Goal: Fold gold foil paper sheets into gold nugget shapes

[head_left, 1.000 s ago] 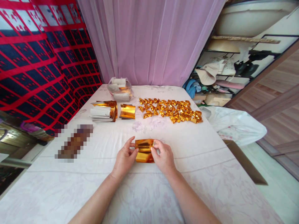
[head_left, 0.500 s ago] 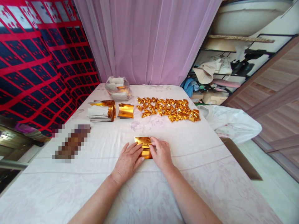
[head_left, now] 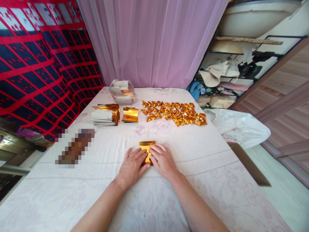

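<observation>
A sheet of gold foil paper (head_left: 147, 145) lies on the table in front of me, with a narrow folded strip along its far edge. My left hand (head_left: 132, 166) rests flat on its left side, fingers stretched out and thumb near the close edge. From the right, my right hand (head_left: 164, 159) lies over the sheet with its fingers extended and pressing down. The hands cover both sides of the paper, so only its middle and far end show.
Behind the sheet are a small gold foil stack (head_left: 130, 115), a larger stack of sheets (head_left: 105, 115), a clear bag of sheets (head_left: 122, 92) and many folded gold pieces (head_left: 173, 112). A white plastic bag (head_left: 241, 127) sits beyond the table's right edge.
My right hand has gone from pinching at the sheet's right side to lying flat on it. The far edge now looks folded over. My left hand has stayed in place.
</observation>
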Tool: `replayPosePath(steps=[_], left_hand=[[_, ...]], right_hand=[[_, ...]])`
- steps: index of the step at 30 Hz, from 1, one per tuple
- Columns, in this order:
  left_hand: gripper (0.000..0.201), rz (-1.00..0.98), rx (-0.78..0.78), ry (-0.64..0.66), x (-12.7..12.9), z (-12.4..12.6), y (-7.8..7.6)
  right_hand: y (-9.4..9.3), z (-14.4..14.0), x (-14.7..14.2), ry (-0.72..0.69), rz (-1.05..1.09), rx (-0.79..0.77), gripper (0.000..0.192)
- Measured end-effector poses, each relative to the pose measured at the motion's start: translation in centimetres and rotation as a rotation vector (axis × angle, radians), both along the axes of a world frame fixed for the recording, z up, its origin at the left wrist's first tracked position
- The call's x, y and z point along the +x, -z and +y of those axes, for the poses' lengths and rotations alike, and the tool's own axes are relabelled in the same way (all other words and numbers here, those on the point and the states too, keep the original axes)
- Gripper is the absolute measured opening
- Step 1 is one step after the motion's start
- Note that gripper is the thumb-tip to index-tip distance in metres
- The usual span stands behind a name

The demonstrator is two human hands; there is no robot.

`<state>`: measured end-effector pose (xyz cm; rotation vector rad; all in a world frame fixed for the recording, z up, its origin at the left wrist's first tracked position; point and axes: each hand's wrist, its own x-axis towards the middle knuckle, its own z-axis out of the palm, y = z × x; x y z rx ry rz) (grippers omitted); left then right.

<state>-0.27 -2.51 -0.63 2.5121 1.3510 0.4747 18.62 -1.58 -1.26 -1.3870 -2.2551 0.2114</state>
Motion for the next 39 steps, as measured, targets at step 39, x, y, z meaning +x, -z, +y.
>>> replayPosePath(steps=[39], left_hand=[[0.037,-0.027,-0.094,0.015,-0.7,0.5,0.2]], right_hand=[[0.6,-1.2,2.1,0.121,-0.029,0.036,0.018]])
